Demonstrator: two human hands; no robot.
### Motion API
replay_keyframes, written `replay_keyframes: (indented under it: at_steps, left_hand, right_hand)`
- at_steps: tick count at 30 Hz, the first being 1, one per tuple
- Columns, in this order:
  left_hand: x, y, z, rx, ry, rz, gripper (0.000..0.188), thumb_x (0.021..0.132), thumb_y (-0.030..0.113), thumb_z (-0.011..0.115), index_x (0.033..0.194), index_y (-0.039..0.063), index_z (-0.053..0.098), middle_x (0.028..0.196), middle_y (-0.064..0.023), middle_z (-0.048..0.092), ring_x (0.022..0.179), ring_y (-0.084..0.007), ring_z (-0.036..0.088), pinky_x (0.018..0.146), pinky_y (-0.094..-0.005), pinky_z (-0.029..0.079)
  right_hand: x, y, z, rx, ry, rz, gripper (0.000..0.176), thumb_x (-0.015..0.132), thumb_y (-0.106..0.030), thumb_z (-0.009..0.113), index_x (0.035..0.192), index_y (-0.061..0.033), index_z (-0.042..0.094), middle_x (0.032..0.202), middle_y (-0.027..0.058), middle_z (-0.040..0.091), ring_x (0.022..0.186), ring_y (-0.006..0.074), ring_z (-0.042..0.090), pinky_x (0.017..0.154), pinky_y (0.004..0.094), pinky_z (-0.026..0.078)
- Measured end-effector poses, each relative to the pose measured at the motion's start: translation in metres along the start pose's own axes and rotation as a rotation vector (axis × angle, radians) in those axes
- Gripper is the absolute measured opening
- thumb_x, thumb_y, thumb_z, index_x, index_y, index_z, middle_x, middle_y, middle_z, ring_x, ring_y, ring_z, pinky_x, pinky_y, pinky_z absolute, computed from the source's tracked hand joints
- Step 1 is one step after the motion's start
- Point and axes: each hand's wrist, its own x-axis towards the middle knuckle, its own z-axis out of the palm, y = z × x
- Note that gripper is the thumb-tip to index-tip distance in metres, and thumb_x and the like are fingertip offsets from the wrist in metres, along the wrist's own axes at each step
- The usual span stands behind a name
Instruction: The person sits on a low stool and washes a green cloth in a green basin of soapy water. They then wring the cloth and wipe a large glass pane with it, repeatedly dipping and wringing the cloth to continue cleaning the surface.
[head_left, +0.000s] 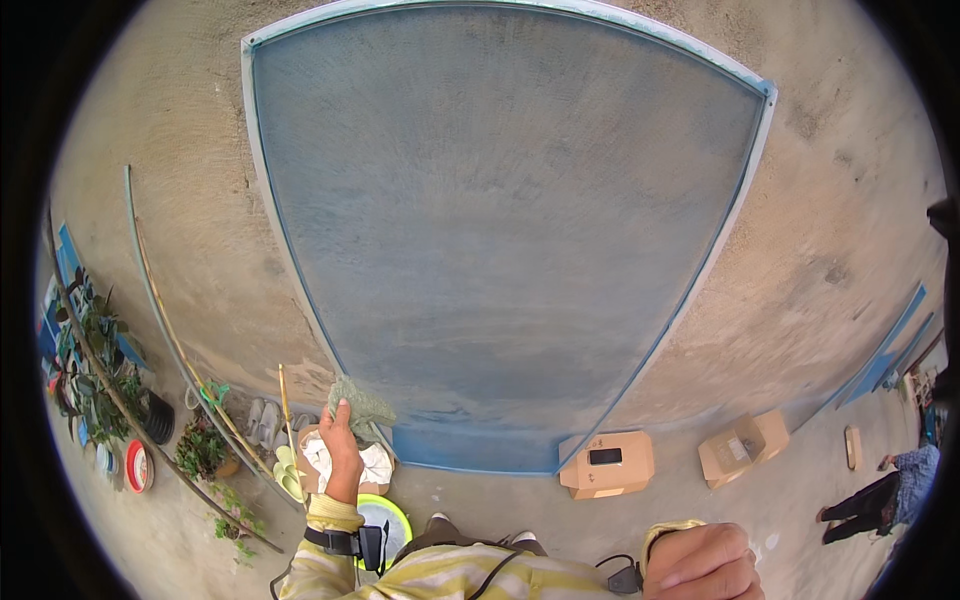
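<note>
My left hand (341, 450) holds a crumpled grey-green cloth (361, 405) between thumb and fingers. The cloth lies against the lower left edge of a large framed screen (495, 225), a bluish see-through sheet in a pale frame, upright in front of a rough wall. My right hand (701, 562) is raised at the lower right, fingers curled, away from the screen; nothing shows in it. Below my left hand, an open cardboard box (311, 476) has white cloth (377, 463) in it. A yellow-green rimmed basin (401, 517) stands near my feet.
A cardboard box (637, 469) with a phone (605, 456) on it stands by the screen's lower right corner, another box (731, 465) further right. Poles (161, 322), shoes (264, 424), green slippers (289, 474) and potted plants (199, 450) are at left. Another person (885, 495) stands at far right.
</note>
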Motion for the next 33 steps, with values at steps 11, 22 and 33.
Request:
replay_keyframes:
  at_steps: [11, 22, 33]
  left_hand:
    - [0.000, -0.012, -0.045, -0.254, 0.248, -0.055, 0.026, 0.088, 0.017, 0.054, 0.108, 0.001, 0.055, 0.095, -0.0062, 0.059, 0.083, -0.0165, 0.056, 0.073, -0.0290, 0.045]
    - [0.032, 0.011, -0.093, -0.317, 0.411, 0.027, 0.019, 0.088, 0.014, 0.053, 0.101, 0.002, 0.056, 0.087, -0.0047, 0.060, 0.074, -0.0156, 0.058, 0.065, -0.0287, 0.046]
    - [0.056, 0.026, -0.125, -0.344, 0.430, 0.073, 0.021, 0.087, 0.013, 0.052, 0.103, 0.000, 0.056, 0.090, -0.0064, 0.060, 0.076, -0.0174, 0.058, 0.069, -0.0294, 0.047]
  right_hand:
    - [0.025, 0.002, -0.023, 0.152, -0.323, -0.198, 0.014, 0.083, -0.016, 0.058, 0.094, -0.0150, 0.050, 0.072, 0.0001, 0.056, 0.057, 0.0137, 0.052, 0.055, 0.0288, 0.045]
    - [0.022, -0.006, 0.018, 0.153, -0.273, -0.169, 0.018, 0.078, -0.020, 0.059, 0.080, -0.0115, 0.043, 0.070, 0.0026, 0.056, 0.057, 0.0157, 0.052, 0.053, 0.0298, 0.045]
    - [0.025, 0.004, 0.059, 0.202, -0.355, -0.106, 0.018, 0.079, -0.017, 0.059, 0.089, -0.0098, 0.046, 0.074, 0.0059, 0.058, 0.060, 0.0181, 0.053, 0.056, 0.0327, 0.046]
